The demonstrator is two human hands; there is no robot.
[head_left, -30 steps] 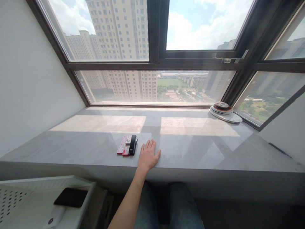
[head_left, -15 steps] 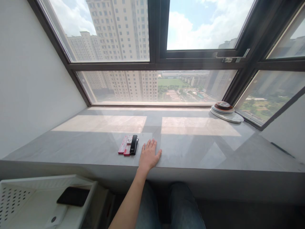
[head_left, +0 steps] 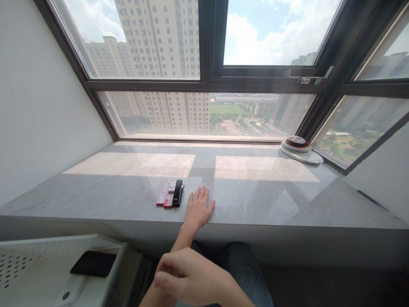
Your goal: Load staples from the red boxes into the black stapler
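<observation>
My left hand lies flat, palm down, near the front edge of the grey windowsill, fingers spread and holding nothing. Just left of it sits a black stapler. Beside the stapler lie two red-and-white flat boxes, with a small white box at their upper end. My right hand is raised close to the camera, crossing in front of my left forearm. Its fingers are curled in towards the thumb, and no object shows in them; the fingertips are partly hidden.
A stack of plates stands in the sill's far right corner by the window. At lower left, a white plastic basket holds a black phone-like slab and a white item. A thin dark strip lies along the right wall.
My right hand has come into view from below, over my left forearm. My left hand stays flat on the sill. The whole view has shifted slightly.
</observation>
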